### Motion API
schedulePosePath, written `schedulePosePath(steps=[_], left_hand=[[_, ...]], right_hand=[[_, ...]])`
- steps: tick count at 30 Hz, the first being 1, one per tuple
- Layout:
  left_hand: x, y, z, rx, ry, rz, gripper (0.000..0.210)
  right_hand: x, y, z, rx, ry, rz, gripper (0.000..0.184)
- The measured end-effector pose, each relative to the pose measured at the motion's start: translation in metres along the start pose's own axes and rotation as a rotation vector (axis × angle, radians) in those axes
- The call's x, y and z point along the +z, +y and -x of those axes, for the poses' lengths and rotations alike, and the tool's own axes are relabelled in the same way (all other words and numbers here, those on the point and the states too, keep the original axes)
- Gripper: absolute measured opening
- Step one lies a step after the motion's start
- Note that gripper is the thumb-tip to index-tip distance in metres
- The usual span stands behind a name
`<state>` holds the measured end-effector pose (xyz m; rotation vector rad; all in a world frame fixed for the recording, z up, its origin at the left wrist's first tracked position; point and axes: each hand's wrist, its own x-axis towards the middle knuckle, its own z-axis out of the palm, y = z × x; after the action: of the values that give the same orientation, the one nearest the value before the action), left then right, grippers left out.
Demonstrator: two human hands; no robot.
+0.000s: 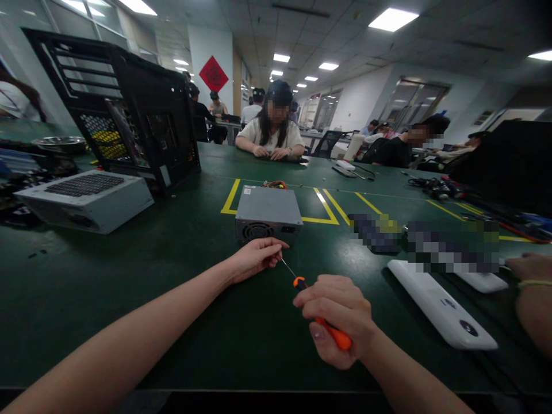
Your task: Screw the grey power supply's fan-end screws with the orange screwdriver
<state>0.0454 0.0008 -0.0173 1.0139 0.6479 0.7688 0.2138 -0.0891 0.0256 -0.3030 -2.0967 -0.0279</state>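
Observation:
An orange-and-black screwdriver (334, 332) is gripped in my right hand (338, 316), its thin shaft pointing up and left. At the tip of that shaft is my left hand (259, 259), thumb and fingers pinched together. What the pinch holds, if anything, is too small to make out. Just beyond my left hand sits a grey computer power supply (269, 208), its fan grille and power socket facing me. Coloured cables (276, 184) show behind its top edge.
A black computer case (150, 115) stands at the left beside a second power supply (86, 198). White devices (444, 305) lie at right, near another person's arm (535, 305). Yellow tape (321, 220) marks the green table. A person (276, 129) sits opposite.

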Motion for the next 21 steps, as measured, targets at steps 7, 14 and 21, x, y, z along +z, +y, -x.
schedulePosePath(steps=[7, 14, 21], left_hand=[[0.006, 0.005, 0.0, -0.081, 0.127, 0.135, 0.034], [0.009, 0.002, 0.0, -0.074, 0.125, 0.059, 0.028], [0.006, -0.003, -0.002, -0.036, 0.117, 0.079, 0.016]], right_hand=[[-0.007, 0.003, 0.0, 0.006, -0.024, 0.129, 0.011], [-0.01, 0.008, 0.002, -0.028, -0.017, 0.204, 0.011], [0.001, -0.002, 0.002, -0.073, -0.095, 0.197, 0.014]])
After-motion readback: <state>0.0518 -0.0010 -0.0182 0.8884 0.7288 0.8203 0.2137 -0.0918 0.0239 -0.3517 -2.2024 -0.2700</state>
